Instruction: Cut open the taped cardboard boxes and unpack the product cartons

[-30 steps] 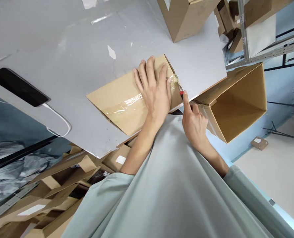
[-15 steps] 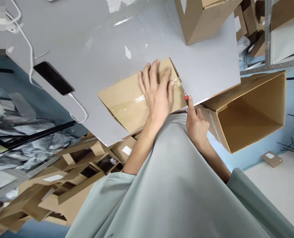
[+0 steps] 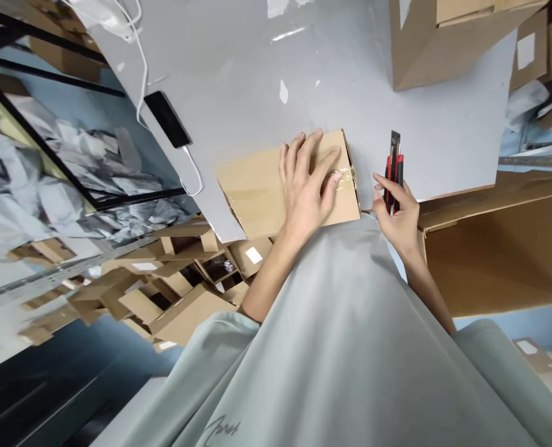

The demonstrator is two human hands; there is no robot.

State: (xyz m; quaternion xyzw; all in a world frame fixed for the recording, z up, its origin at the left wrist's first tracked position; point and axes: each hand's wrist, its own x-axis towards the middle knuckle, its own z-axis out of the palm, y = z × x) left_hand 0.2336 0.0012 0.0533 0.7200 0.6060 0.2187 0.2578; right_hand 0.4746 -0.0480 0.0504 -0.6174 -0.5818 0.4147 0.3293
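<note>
A brown cardboard box (image 3: 252,195) with clear tape along its top lies near the front edge of the grey table (image 3: 331,68). My left hand (image 3: 306,189) rests on top of it, fingers spread and palm down, close to its right end. Crumpled tape shows at that end. To the right of the box, my right hand (image 3: 401,217) is closed around a red and black utility knife (image 3: 393,164). Its blade is out and points away from me, clear of the box.
A larger carton (image 3: 429,56) stands at the table's back right. An open carton (image 3: 499,248) is beyond the right edge. On the left lie a phone (image 3: 168,119) and its white cable (image 3: 199,177). Several cardboard boxes (image 3: 196,313) are piled below the left edge.
My right hand has drawn the knife away from the box's taped right end and turned it blade-up. My left hand stays on the box. The whole view has shifted.
</note>
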